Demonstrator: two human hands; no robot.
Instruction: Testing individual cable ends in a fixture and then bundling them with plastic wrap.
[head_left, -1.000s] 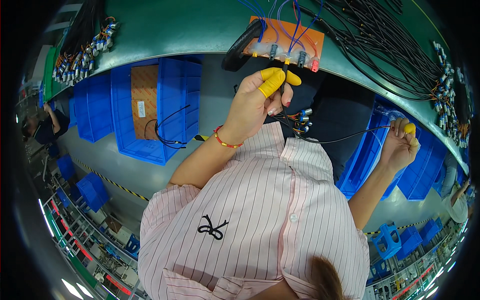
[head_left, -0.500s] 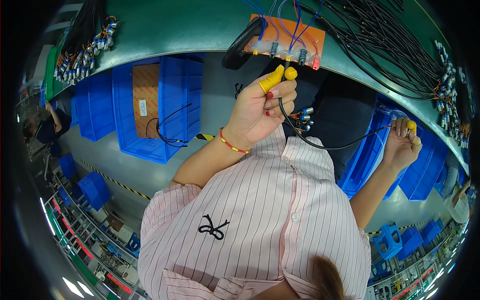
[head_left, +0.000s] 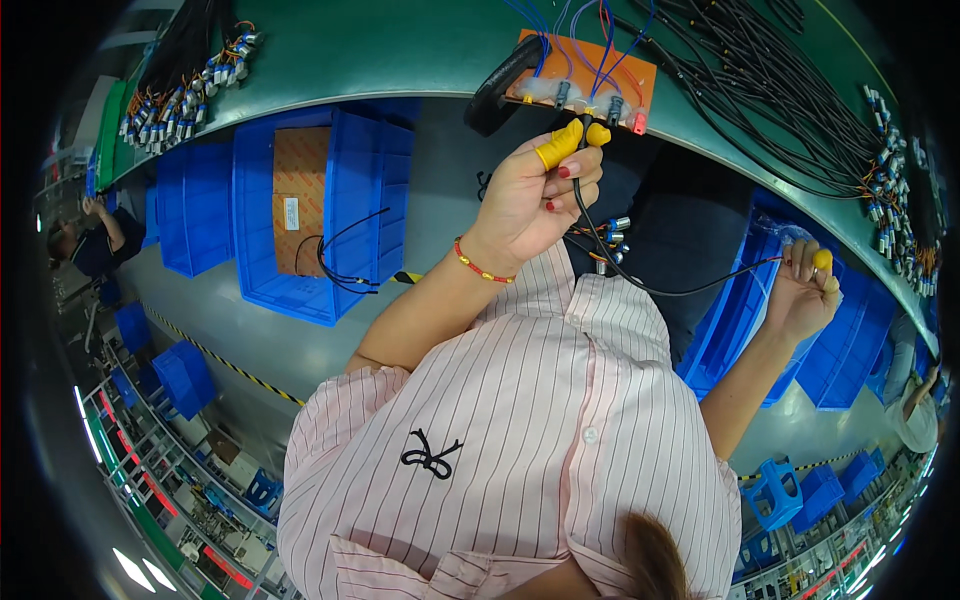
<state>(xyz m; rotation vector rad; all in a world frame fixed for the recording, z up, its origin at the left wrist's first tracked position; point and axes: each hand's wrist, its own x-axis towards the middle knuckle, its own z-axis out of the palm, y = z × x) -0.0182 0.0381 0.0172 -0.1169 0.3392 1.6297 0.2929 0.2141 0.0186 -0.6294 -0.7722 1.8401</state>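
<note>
My left hand (head_left: 540,200), with yellow finger cots on thumb and forefinger, pinches a black cable (head_left: 640,288) close to its upper end. That end is up against the front edge of an orange board (head_left: 585,62), at a yellow connector in its middle; whether it is plugged in I cannot tell. The cable sags across my lap to my right hand (head_left: 803,290), whose closed fingertips hold its other end, where a thin reddish wire shows. Blue, purple and red wires run over the board to its several connectors.
A black curved object (head_left: 500,85) lies against the board's left side. Bundles of black cables (head_left: 770,100) with metal connectors cover the right of the green bench (head_left: 350,50); another bundle (head_left: 190,95) hangs at the left. Blue bins (head_left: 370,200) stand below, one holding cardboard and loose cables.
My left hand has moved slightly up with the cable, and its fingertips are nearer the board's edge. The view has shifted a little; my right hand stays nearly in place.
</note>
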